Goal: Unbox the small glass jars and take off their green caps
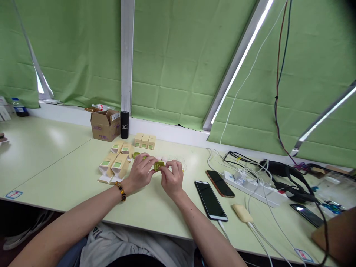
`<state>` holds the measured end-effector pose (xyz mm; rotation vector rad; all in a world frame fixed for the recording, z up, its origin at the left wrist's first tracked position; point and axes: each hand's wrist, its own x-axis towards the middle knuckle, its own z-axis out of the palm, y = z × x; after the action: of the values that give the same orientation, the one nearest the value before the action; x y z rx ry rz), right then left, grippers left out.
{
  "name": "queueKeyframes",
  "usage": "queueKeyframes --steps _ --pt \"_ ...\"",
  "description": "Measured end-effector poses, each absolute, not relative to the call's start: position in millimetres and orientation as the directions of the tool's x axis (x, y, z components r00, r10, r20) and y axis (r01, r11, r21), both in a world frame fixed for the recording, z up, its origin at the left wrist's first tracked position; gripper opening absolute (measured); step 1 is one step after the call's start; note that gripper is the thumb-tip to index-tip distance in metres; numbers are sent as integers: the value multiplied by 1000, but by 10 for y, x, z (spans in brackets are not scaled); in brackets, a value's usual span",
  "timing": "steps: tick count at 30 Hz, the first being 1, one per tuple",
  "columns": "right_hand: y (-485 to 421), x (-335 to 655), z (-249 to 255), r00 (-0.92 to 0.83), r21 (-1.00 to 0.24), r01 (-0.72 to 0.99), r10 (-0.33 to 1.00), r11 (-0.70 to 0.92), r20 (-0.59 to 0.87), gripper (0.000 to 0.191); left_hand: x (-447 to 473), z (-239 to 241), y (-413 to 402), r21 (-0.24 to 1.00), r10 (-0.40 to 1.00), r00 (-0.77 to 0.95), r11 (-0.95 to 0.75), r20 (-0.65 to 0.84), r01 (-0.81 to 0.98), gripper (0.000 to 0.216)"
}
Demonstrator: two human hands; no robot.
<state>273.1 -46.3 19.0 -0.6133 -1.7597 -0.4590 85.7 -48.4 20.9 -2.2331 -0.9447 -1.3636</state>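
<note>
Between my two hands is a small olive-green piece (pixel 158 165), held a little above the table; its exact kind is too small to tell. My left hand (pixel 142 171) pinches its left side, and a beaded bracelet (pixel 121 191) circles that wrist. On the right side, the fingers of my right hand (pixel 172 177) are closed on the same piece. Another green piece (pixel 136 155) lies just behind my left hand. Several open cream cartons (pixel 120 165) with green labels stand left of my hands. Partly hidden behind my fingers are small pale pink items (pixel 164 158) and clear plastic.
Three closed small boxes (pixel 145 141) stand at the back. Further left are a cardboard box (pixel 105 125) and a black tumbler (pixel 124 125). To the right lie a white-framed phone (pixel 211 200), another phone (pixel 220 183), a cream charger (pixel 242 213) and a power strip (pixel 256 189) with tangled cables.
</note>
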Motion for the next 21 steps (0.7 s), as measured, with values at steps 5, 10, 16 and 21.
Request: queueKeyframes --steps 5,10,16,21 --pt "-469 2733 196 -213 9 634 163 773 963 25 863 214 -489 30 338 309 -716 889 698 38" --pt "-479 2740 181 -201 0 616 158 788 967 24 837 199 -454 73 391 293 -698 873 712 40" --pt "-497 2731 169 -139 -29 601 140 799 980 23 731 161 -304 184 443 178 -659 879 729 43" --pt "-456 2776 217 -93 -58 580 137 812 986 21 706 171 -272 297 487 61 -622 871 725 46"
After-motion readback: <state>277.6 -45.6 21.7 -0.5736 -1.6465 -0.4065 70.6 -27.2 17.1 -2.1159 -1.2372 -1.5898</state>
